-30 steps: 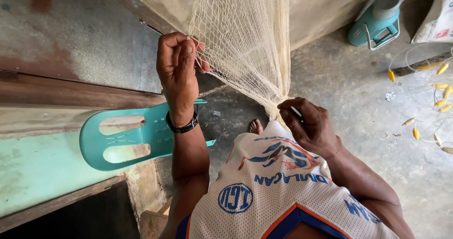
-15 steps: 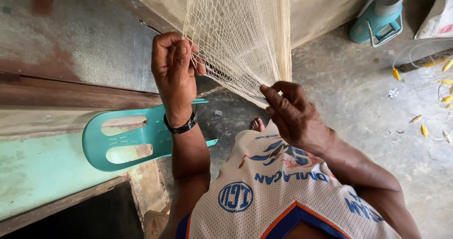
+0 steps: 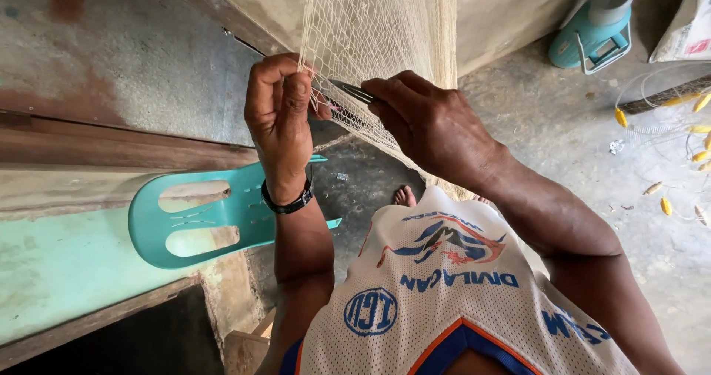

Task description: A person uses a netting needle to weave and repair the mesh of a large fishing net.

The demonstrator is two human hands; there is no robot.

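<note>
- While the pale net (image 3: 370,34) hangs down in front of the person, the left hand (image 3: 281,116) pinches its threads in a closed fist.
- Right hand (image 3: 429,123) has fingers curled tight around a thin dark tool (image 3: 352,91), its tip touching the net just beside the left hand.
- A teal plastic chair (image 3: 215,216) sits below the left arm.
- Small yellow floats (image 3: 666,205) lie on the floor, well apart.

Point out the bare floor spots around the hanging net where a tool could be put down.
Bare grey concrete floor lies between the pale hanging fishing net and the teal plastic jug. Right edge is crowded with small yellow floats. Both hands, left hand and right hand, fill the net's front; the teal plastic chair blocks the left.
</note>
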